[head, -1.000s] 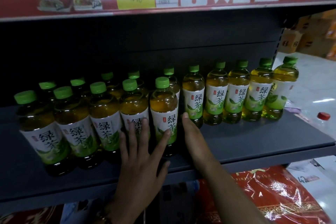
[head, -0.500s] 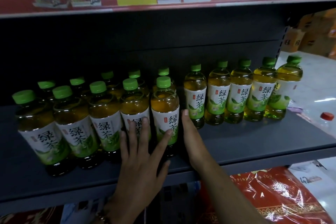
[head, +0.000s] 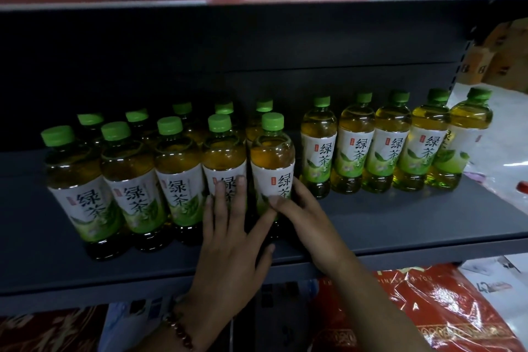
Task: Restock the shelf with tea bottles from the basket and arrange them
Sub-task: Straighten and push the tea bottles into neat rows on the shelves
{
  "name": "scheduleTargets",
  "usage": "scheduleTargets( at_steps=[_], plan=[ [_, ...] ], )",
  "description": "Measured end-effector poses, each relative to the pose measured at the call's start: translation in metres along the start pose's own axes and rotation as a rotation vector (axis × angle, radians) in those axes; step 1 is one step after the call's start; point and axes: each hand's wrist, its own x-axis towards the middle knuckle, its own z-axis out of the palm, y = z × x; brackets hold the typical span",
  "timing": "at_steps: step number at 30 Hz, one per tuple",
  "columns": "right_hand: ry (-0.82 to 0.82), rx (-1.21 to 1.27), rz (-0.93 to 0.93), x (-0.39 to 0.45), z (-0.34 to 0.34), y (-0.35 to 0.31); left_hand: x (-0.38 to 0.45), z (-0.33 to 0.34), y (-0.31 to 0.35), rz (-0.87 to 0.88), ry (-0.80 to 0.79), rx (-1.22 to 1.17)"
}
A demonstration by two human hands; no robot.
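Tea bottles [head: 177, 180] stand upright on the dark shelf [head: 400, 226] across mid-frame; left hand [head: 228, 240] lies flat at lower centre, fingers [head: 221, 194] straight against a front bottle [head: 224, 168]; right hand [head: 303, 208] curls its fingers round the neighbouring bottle [head: 273, 163].
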Motion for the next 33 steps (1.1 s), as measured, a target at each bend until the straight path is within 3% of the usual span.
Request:
scheduleTargets(
  at_steps=[20, 22, 28, 33],
  plan=[
    [-0.043, -0.142, -0.011, -0.007, 0.002, -0.008, -0.001, -0.001, 0.004, -0.049, -0.054, 0.032],
    [-0.006, -0.257, -0.019, -0.016, -0.001, -0.011, -0.001, -0.005, 0.008, -0.049, -0.037, 0.032],
    [0.049, -1.006, -0.153, -0.048, -0.025, -0.026, -0.007, -0.018, 0.022, -0.015, -0.032, 0.019],
    [0.059, -1.241, -0.077, -0.08, -0.04, -0.036, -0.011, -0.024, 0.041, 0.016, -0.096, 0.014]
  ],
)
